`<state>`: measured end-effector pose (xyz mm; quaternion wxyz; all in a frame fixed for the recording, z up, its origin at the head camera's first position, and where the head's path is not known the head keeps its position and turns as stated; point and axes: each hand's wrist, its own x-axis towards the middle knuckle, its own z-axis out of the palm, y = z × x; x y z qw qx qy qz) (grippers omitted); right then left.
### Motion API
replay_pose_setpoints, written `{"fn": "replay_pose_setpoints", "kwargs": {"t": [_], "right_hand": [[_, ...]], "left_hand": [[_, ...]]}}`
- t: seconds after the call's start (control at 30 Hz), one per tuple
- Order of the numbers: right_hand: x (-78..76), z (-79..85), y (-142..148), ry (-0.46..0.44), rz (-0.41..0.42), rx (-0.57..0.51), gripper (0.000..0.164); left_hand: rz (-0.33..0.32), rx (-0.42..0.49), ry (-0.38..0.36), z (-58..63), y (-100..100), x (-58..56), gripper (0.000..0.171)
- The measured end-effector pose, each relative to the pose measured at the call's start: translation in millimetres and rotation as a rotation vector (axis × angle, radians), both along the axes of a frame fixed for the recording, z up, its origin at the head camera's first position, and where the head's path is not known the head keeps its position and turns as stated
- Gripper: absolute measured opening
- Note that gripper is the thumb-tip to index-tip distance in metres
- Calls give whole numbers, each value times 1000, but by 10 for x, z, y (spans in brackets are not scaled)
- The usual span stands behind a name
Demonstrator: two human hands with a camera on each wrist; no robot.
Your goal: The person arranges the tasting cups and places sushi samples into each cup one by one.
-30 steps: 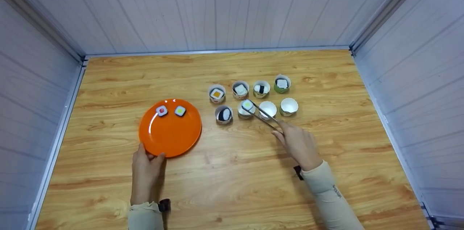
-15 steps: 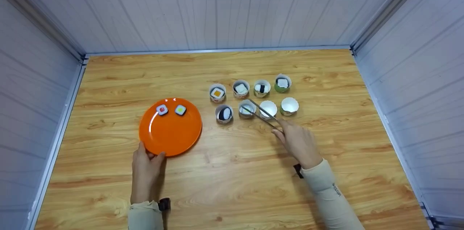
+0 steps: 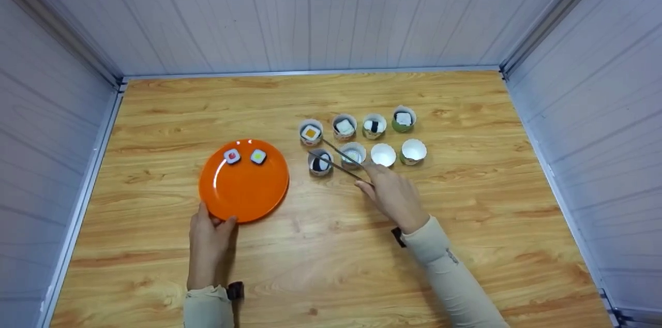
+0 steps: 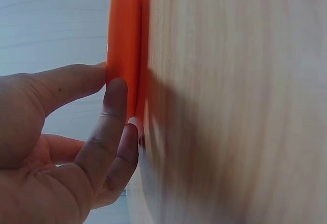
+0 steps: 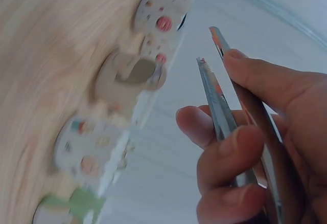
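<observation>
My left hand [image 3: 208, 245] pinches the near rim of an orange plate [image 3: 245, 188], thumb on top; the left wrist view shows fingertips at the plate's edge [image 4: 124, 40]. Two sushi pieces lie on the plate, one with a red centre [image 3: 232, 156] and one with a yellow-green centre [image 3: 258, 157]. In my right hand [image 3: 395, 197] are metal tweezers [image 5: 219, 109]. Their spread, serrated tips have nothing between them and hover over the front-left paper cup, which contains a black-and-white sushi piece [image 3: 320, 162]. Beside it, a cup [image 3: 353, 147] contains a pale piece, partly behind the tweezers.
Behind stands a row of cups with sushi pieces, among them an orange-centred one [image 3: 311, 133] and one in a green cup [image 3: 403, 119]. Two front cups, a middle one [image 3: 382, 154] and a right one [image 3: 414, 151], show bare white insides. Panel walls [image 3: 310, 17] enclose the wooden table.
The tweezers lowered the green-centred sushi piece into the second front cup and let go of it. My right hand then moved left to the front-left cup. My left hand stays on the plate.
</observation>
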<state>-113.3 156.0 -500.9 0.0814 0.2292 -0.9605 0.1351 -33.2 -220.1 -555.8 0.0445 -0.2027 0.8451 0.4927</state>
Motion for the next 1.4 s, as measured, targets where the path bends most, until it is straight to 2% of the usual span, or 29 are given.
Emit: {"fn": "replay_pose_setpoints", "kwargs": {"t": [0.33, 0.57, 0.77, 1.07, 1.3, 1.4], "right_hand": [[-97, -47, -505, -1, 98, -4, 49], [-173, -166, -911, -54, 138, 31, 38], [-201, -238, -1146, -107, 117, 111, 42], [-208, -334, -1302, -75, 54, 212, 39], [-214, -384, -1351, -69, 37, 241, 39], [-211, -404, -1351, -56, 34, 247, 37]], "left_hand": [[3, 4, 21, -8, -10, 11, 51], [-13, -33, 73, -27, -13, 19, 48], [-10, -27, 57, -17, -7, 14, 49], [3, -11, 57, -15, -3, 21, 50], [20, 13, -3, 4, 5, 11, 52], [19, 8, 0, 5, 4, 17, 53]]}}
